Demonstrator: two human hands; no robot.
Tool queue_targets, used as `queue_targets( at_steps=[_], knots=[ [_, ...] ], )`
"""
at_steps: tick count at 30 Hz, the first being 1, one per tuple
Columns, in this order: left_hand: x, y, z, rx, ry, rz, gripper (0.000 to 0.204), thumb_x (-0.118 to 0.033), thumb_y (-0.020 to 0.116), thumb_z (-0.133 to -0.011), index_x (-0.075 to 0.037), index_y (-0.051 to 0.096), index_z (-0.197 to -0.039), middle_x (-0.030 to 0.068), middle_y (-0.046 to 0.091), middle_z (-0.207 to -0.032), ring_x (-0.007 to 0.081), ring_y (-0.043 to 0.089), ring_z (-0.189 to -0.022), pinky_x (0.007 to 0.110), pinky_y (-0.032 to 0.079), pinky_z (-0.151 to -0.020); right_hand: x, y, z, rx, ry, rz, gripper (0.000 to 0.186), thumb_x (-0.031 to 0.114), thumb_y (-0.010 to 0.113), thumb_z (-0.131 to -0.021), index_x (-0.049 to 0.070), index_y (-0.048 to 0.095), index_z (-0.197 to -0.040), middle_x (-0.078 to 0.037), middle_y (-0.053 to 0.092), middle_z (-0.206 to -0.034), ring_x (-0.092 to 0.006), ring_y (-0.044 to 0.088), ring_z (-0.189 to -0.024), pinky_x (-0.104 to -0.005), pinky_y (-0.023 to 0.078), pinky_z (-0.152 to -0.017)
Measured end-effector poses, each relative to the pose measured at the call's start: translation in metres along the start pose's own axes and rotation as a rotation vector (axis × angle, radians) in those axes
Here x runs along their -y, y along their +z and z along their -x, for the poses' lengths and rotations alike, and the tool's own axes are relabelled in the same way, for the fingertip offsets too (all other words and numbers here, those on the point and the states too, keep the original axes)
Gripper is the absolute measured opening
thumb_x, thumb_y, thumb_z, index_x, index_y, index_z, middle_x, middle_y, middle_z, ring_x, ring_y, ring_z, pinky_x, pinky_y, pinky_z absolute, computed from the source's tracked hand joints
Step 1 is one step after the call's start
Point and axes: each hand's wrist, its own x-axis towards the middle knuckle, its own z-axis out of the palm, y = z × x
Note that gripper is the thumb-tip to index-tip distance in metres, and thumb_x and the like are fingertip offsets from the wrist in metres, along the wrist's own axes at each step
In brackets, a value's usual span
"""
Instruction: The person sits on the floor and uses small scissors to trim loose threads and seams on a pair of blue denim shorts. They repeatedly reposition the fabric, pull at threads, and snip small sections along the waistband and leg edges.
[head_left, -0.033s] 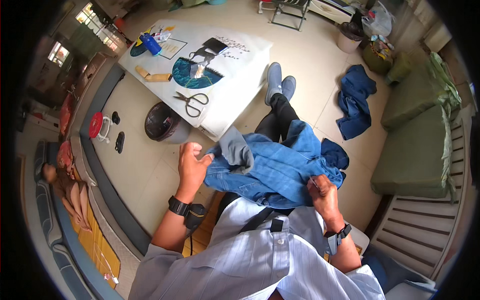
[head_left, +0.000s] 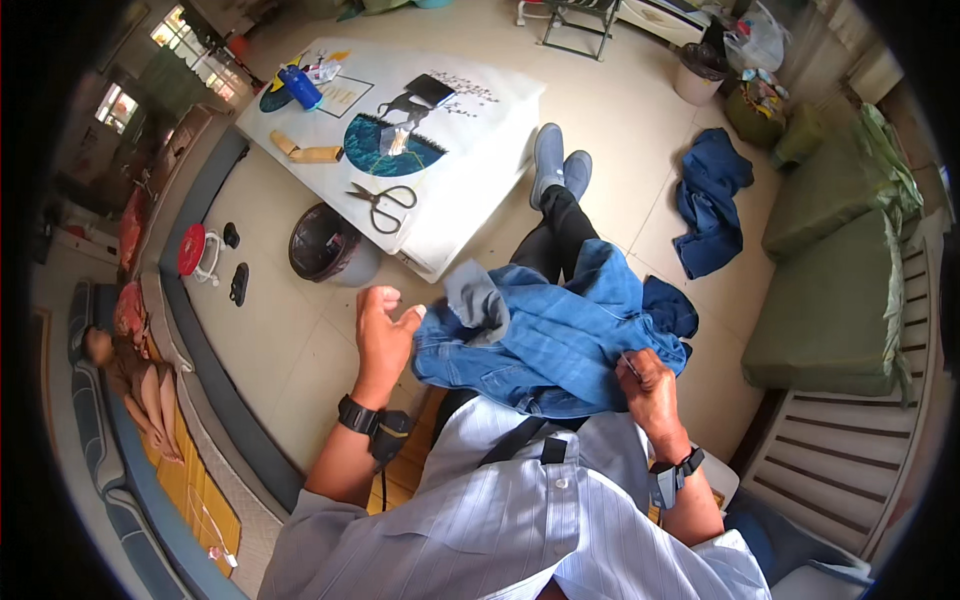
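Observation:
Blue denim jeans (head_left: 560, 335) lie bunched across my lap, with a grey cloth piece (head_left: 480, 303), perhaps a pocket lining, folded out at their left end. My left hand (head_left: 380, 335) is just off that end, its fingers curled and its thumb standing apart from them, nothing visible between. At the right end of the jeans my right hand (head_left: 650, 390) is closed around a small, thin, shiny tool (head_left: 629, 366) whose exact kind is hidden by the fingers. That hand rests against the denim.
Black-handled scissors (head_left: 380, 205), a blue bottle (head_left: 300, 87) and a dark flat box (head_left: 430, 90) lie on the white-covered table (head_left: 480, 190). Below its edge stands a bin (head_left: 355, 262). Dark blue jeans (head_left: 712, 200) lie on the floor. Someone's legs (head_left: 155, 400) show on the left-hand sofa.
My left hand has drawn slightly left, away from the jeans' edge. The grey cloth has shifted a little and folded back toward the denim. My right hand has stayed in place.

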Motion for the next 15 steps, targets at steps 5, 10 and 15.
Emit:
queue_targets(
  at_steps=[5,10,15],
  knots=[
    [-0.054,0.004,0.026,0.253,0.050,0.379,0.026,-0.008,0.082,-0.089,0.000,0.066,-0.108,0.0135,0.066,-0.104,0.0268,0.066,-0.093,0.036,0.055,-0.086,0.007,-0.002,-0.002,0.081,0.048,0.006,0.016,0.009,0.075,-0.093,0.001,0.071,-0.106,-0.017,0.070,-0.098,-0.0395,0.071,-0.087,-0.0438,0.055,-0.074],
    [-0.054,0.050,0.043,0.500,0.165,0.031,0.032,-0.018,0.079,-0.093,0.003,0.067,-0.114,0.0196,0.066,-0.109,0.0380,0.067,-0.095,0.041,0.055,-0.085,0.015,0.001,-0.004,0.183,0.000,0.104,0.016,0.009,0.078,-0.092,0.000,0.072,-0.103,-0.016,0.070,-0.096,-0.0371,0.071,-0.087,-0.0412,0.055,-0.076],
    [-0.034,0.039,0.050,0.606,0.186,0.190,0.028,-0.018,0.076,-0.092,0.003,0.058,-0.090,0.0197,0.061,-0.100,0.0418,0.061,-0.089,0.045,0.051,-0.079,0.000,0.011,0.000,0.113,0.106,0.028,0.012,0.006,0.077,-0.093,0.000,0.070,-0.101,-0.013,0.069,-0.092,-0.0312,0.069,-0.082,-0.0383,0.053,-0.075]
  ],
)
